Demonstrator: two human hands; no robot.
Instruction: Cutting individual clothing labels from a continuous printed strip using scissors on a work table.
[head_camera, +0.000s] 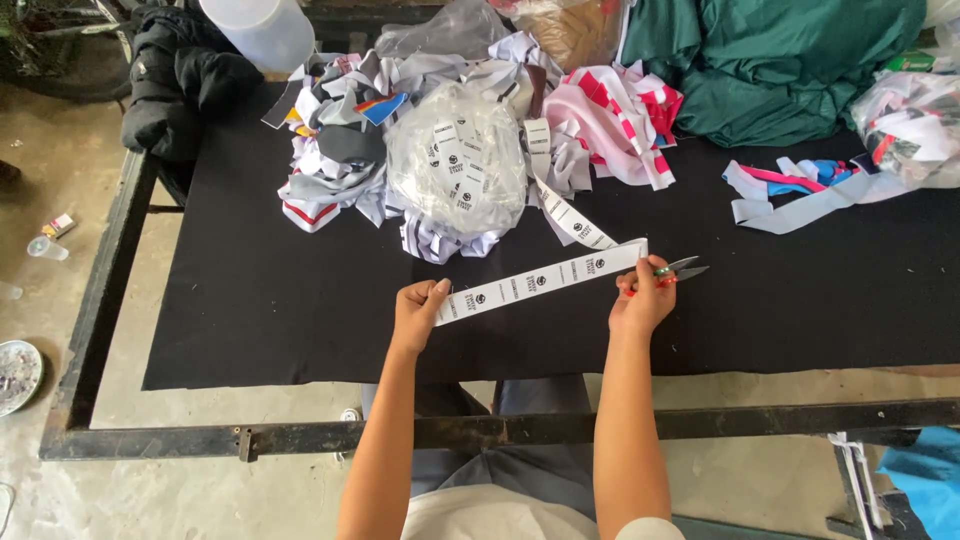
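Label strip (545, 277) stretched between both hands over the bench (250, 300).
Left hand (420, 312) pinches one end; right hand (640, 300) grips the other plus snips (678, 270), which could nick the strip if it sags.

Label strip and snips

A white printed label strip (545, 280) stretches taut, tilted up rightward, above the black counter; small red-handled snips (675, 272) point right at its end.

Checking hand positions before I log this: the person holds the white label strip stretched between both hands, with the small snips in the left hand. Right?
Not quite. The head view shows the snips in the right hand; the left hand holds only the white label strip.
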